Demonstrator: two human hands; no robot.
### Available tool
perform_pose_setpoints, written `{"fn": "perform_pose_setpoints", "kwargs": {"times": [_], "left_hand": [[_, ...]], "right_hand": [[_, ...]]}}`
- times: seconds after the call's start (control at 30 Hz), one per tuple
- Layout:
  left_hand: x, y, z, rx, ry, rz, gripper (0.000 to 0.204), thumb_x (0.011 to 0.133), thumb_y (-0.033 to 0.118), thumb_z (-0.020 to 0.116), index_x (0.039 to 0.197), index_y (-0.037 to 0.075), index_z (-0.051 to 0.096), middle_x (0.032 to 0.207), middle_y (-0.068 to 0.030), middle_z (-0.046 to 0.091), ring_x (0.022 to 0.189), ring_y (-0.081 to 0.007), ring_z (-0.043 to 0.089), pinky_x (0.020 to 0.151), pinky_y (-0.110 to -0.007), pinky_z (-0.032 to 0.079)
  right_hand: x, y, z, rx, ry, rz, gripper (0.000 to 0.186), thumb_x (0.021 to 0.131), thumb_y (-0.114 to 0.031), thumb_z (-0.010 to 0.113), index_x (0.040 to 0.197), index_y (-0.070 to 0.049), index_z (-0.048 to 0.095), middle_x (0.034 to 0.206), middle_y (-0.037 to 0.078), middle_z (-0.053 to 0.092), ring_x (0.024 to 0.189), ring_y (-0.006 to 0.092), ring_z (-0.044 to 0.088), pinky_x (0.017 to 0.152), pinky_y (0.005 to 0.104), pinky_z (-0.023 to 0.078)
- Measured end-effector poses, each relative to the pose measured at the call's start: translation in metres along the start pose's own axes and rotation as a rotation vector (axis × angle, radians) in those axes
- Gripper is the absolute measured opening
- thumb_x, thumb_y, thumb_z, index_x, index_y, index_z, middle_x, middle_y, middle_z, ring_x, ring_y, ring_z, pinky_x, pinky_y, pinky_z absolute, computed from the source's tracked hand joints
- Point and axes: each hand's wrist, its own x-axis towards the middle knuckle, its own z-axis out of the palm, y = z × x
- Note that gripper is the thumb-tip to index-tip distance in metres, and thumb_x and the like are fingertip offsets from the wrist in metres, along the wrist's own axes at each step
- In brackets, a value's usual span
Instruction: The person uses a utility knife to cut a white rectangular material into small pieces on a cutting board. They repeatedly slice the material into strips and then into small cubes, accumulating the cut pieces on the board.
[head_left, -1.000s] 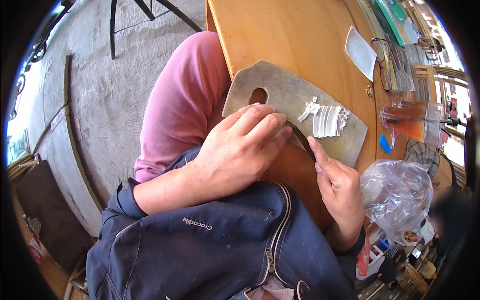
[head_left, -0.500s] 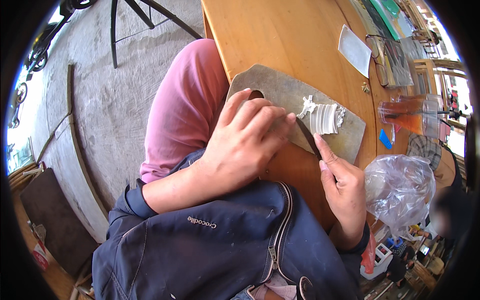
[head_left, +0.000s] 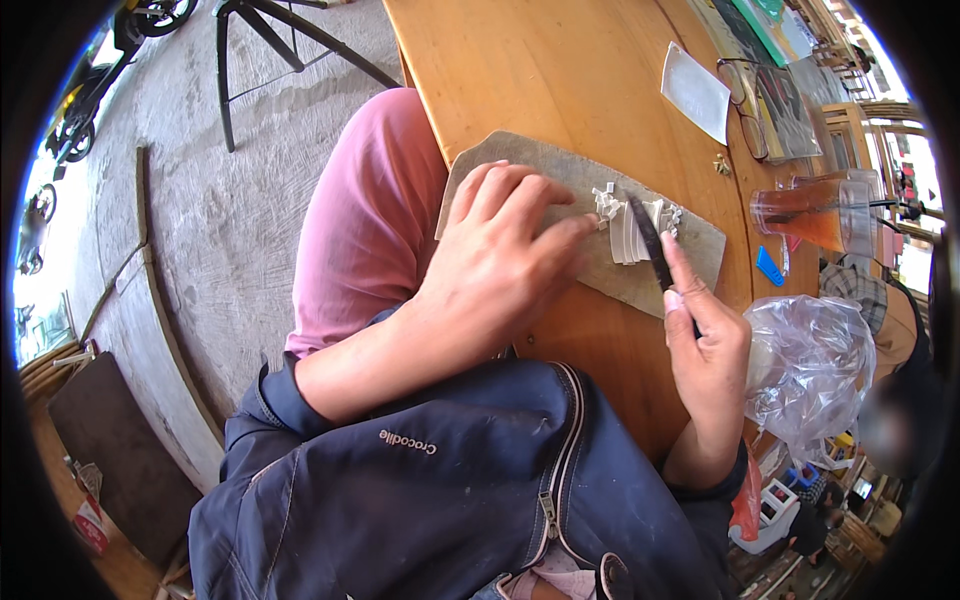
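My right hand [head_left: 708, 355] grips a dark-bladed knife [head_left: 649, 235], its index finger stretched along the back of the blade. The blade lies over a row of thin white slices [head_left: 625, 243] on a worn cutting board [head_left: 560, 158]. Small white bits [head_left: 606, 203] lie at the left end of the row, and more crumbs are at its right end. Over the left part of the board is my left hand [head_left: 495, 245], fingers spread and slightly bent, with nothing seen in them. Its index fingertip is close to the small bits; whether it touches them I cannot tell.
On the wooden table [head_left: 520, 70] are a white sheet [head_left: 697, 92], eyeglasses [head_left: 745, 110], a glass of amber drink [head_left: 815, 215], a blue piece [head_left: 769, 267] and a clear plastic bag [head_left: 810, 365]. A black stand [head_left: 270, 55] is on the floor at the far left.
The knife has moved right and slightly up, from the left side of the slices to over them. My left hand has shifted a little, its fingers more spread. The view has tilted slightly.
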Motion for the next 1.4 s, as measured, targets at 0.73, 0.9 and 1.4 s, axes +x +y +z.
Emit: {"fn": "perform_pose_setpoints", "kwargs": {"times": [0.73, 0.9, 1.4], "left_hand": [[0.042, 0.005, 0.027, 0.136, -0.099, -0.035, 0.021, 0.080, 0.017, 0.080, 0.098, 0.013, 0.073, 0.129, -0.0122, 0.062, 0.132, -0.0339, 0.049, 0.115, -0.055, 0.033], [0.041, 0.000, 0.030, 0.078, -0.032, -0.044, 0.010, 0.082, 0.015, 0.078, 0.090, 0.014, 0.072, 0.121, -0.0088, 0.065, 0.125, -0.0326, 0.053, 0.114, -0.052, 0.035], [0.055, -0.004, 0.025, -0.001, -0.136, -0.009, 0.014, 0.081, 0.008, 0.075, 0.093, 0.015, 0.076, 0.093, -0.0004, 0.069, 0.107, -0.0245, 0.060, 0.109, -0.049, 0.036]], "right_hand": [[0.002, 0.010, -0.012, 0.133, 0.118, 0.125, 0.054, 0.097, 0.008, 0.055, 0.148, -0.009, 0.057, 0.122, 0.001, 0.072, 0.070, 0.0015, 0.043, 0.061, 0.0195, 0.040], [0.002, 0.011, -0.012, 0.051, 0.096, 0.086, 0.051, 0.100, 0.006, 0.053, 0.150, -0.006, 0.055, 0.133, -0.003, 0.064, 0.072, -0.0013, 0.044, 0.060, 0.0160, 0.038], [0.005, 0.016, -0.012, 0.025, 0.157, 0.023, 0.056, 0.095, 0.009, 0.057, 0.147, -0.011, 0.058, 0.087, 0.000, 0.064, 0.065, 0.0045, 0.037, 0.058, 0.0215, 0.038]]}}
